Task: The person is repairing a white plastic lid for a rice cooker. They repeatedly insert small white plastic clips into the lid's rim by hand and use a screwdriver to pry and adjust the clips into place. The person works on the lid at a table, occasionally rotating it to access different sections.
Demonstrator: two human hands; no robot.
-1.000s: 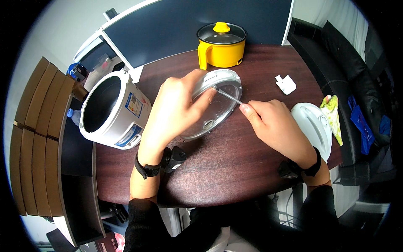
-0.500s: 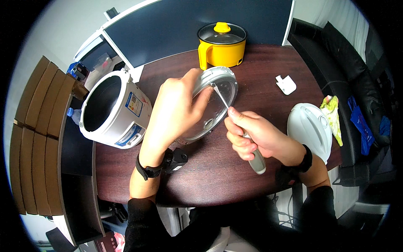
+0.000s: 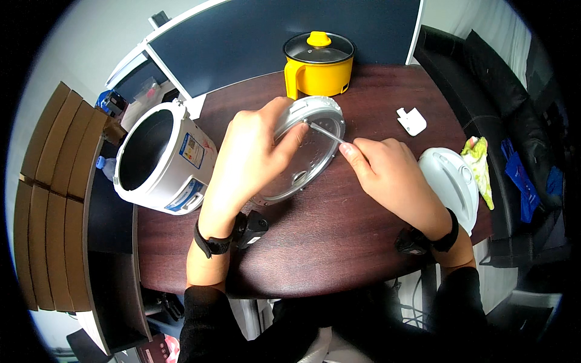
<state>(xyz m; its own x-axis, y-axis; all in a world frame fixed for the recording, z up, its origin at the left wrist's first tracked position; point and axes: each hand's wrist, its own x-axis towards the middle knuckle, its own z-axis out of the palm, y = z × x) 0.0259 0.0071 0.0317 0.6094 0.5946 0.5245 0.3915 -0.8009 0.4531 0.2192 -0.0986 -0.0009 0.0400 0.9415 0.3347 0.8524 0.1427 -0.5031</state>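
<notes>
My left hand (image 3: 257, 142) is closed on the rim of a round rice cooker lid part (image 3: 316, 151) with a metal inner face, tilted up over the table. My right hand (image 3: 390, 172) grips a screwdriver (image 3: 327, 133); its handle is hidden under my fingers. The thin shaft points left, its tip at the lid's upper rim beside my left fingertips. Left of my left hand, a white rice cooker body (image 3: 196, 163) leans with its dark inside showing. A pale domed lid cover (image 3: 451, 187) lies by my right wrist.
A yellow pot (image 3: 321, 75) with a glass lid stands at the back, before a dark partition (image 3: 242, 48). A small white plastic piece (image 3: 413, 122) and a green-white cloth (image 3: 478, 172) lie to the right. Cardboard boxes (image 3: 54, 157) are stacked at far left.
My right hand has rolled over, its back now up and its wrist lifted. The screwdriver has swung to a flatter slant, its tip still at the rim. My left hand barely moves.
</notes>
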